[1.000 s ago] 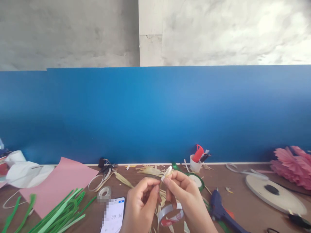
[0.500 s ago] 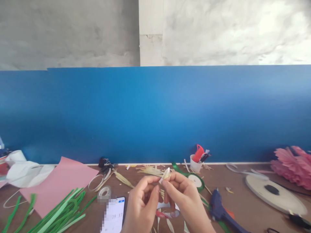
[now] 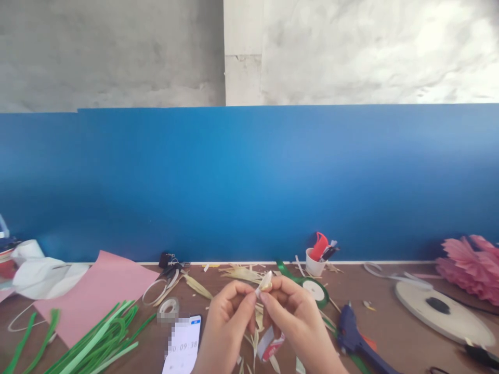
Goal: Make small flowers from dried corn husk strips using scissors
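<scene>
Green stems (image 3: 97, 337) lying by near left corner of desk (image 3: 421, 353); phone (image 3: 183, 343) resting at near edge. My left hand (image 3: 230, 319) pinching, thumb against forefinger, base of pale petal-like piece (image 3: 266, 281), above mid-desk. My right hand (image 3: 297, 314) pinching same piece, fingertips together. Tape roll (image 3: 270, 345) showing beneath, unclear whether held. Glue gun (image 3: 355, 335) lying rightward, reaching near edge.

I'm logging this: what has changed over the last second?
The left hand brought its thumb up to the pale piece, whose tip shifted left. The tape roll turned. The phone reads 09:38, up from 09:36. The right hand still pinches the piece; the glue gun stayed put.
</scene>
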Demonstrator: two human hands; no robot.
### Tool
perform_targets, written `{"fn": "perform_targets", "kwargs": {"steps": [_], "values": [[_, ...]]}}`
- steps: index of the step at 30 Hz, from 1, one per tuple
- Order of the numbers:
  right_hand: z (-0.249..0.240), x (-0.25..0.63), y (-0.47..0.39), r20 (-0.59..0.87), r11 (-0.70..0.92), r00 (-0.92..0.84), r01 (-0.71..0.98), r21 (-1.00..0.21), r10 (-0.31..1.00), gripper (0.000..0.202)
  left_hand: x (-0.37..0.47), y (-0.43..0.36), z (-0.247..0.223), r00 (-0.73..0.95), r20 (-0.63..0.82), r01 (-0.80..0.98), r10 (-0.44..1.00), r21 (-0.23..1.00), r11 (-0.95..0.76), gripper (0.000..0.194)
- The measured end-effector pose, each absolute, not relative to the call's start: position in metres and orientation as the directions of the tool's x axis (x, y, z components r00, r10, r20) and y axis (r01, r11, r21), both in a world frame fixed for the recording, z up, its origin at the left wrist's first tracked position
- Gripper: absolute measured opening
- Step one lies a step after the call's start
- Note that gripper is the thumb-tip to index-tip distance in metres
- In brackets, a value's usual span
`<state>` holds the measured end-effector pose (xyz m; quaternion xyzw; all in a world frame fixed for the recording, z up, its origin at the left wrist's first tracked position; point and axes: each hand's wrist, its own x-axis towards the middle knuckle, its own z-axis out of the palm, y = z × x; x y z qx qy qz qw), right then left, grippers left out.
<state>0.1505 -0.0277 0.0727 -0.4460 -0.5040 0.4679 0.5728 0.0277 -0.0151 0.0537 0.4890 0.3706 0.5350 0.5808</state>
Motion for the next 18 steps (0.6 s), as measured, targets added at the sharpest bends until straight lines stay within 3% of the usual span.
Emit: {"fn": "perform_targets", "kwargs": {"steps": [5, 9, 14, 18], "values": [[0.071, 0.156, -0.024, 0.172, 0.173, 0.020, -0.069, -0.982, 0.985, 0.028, 0.025, -0.014, 0.055, 0.175, 0.074, -0.297, 0.982, 0.955, -0.019, 0.037], [0.064, 0.161, -0.019, 0.117, 0.113, -0.075, -0.055, -0.992, 0.990, 0.038, 0.023, -0.013, 0.055, 0.201, 0.088, -0.325, 0.976, 0.946, -0.019, 0.039], [0.061, 0.160, -0.021, 0.232, 0.230, -0.019, -0.075, -0.970, 0.973, 0.030, 0.023, -0.014, 0.056, 0.220, 0.058, -0.341, 0.974, 0.940, 0.021, 0.041], [0.065, 0.159, -0.025, 0.217, 0.215, -0.052, -0.044, -0.976, 0.975, 0.025, 0.023, -0.014, 0.057, 0.271, 0.028, -0.372, 0.962, 0.925, 0.078, 0.040]]}}
